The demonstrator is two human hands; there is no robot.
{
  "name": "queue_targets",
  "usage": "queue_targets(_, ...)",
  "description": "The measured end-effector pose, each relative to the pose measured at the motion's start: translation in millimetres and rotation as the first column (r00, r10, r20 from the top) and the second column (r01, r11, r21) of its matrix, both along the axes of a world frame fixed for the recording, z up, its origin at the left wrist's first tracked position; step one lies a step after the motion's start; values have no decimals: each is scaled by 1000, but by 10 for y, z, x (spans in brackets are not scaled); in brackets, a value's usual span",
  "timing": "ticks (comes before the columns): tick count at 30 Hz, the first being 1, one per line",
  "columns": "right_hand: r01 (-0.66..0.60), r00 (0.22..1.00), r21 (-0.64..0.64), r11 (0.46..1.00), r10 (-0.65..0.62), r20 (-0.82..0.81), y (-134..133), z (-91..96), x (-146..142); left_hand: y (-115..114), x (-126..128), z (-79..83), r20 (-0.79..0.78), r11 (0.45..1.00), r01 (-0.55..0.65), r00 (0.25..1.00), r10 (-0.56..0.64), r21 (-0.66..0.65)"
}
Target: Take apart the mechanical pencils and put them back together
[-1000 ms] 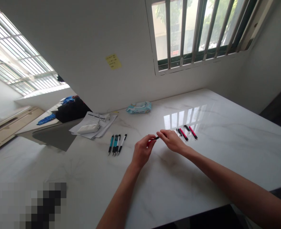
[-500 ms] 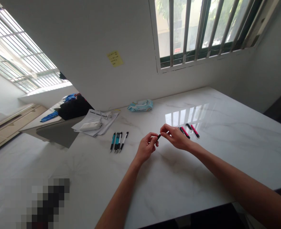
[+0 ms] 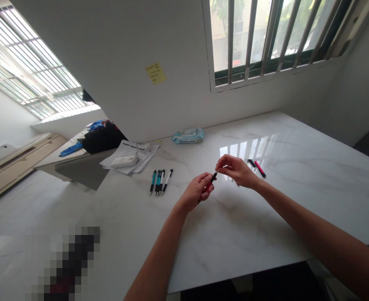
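Centrally, the left hand (image 3: 196,193) closes its grip around a red-and-black pen (image 3: 211,183), the right hand (image 3: 237,170) pinching its upper end, above the marble worktop (image 3: 266,221); further pens (image 3: 159,182) lie well left.

1. This looks like a room in a home or a small office; the pictures do not settle which.
2. A white marble table (image 3: 310,179) carries loose papers (image 3: 142,161), pens (image 3: 161,182) and a wet wipes pack (image 3: 188,136).
3. A yellow sticky note (image 3: 156,73) sits on the white wall (image 3: 109,54).
4. A barred window (image 3: 266,37) overlooks trees.
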State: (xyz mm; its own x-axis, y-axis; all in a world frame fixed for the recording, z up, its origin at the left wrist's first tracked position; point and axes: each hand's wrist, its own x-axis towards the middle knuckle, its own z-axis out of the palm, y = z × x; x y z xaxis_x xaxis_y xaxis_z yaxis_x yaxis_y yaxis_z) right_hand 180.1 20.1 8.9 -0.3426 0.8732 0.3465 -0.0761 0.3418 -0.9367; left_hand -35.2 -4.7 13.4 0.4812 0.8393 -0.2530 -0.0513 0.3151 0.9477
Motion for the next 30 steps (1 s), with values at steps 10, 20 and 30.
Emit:
queue_targets(10, 49, 996, 88, 995, -42, -77, -80, 239, 9, -66, -101, 129, 316, 943, 172, 946, -77, -286)
queue_targets(20, 46, 673, 445, 894, -357, 647, 311, -122, -66, 142, -154, -16, 406, 928, -336, 834, 373, -163)
queue_targets(30, -145, 463, 408, 901, -303, 833, 367, -283, -303, 151, -120, -98, 334, 915, -395, 854, 400, -84)
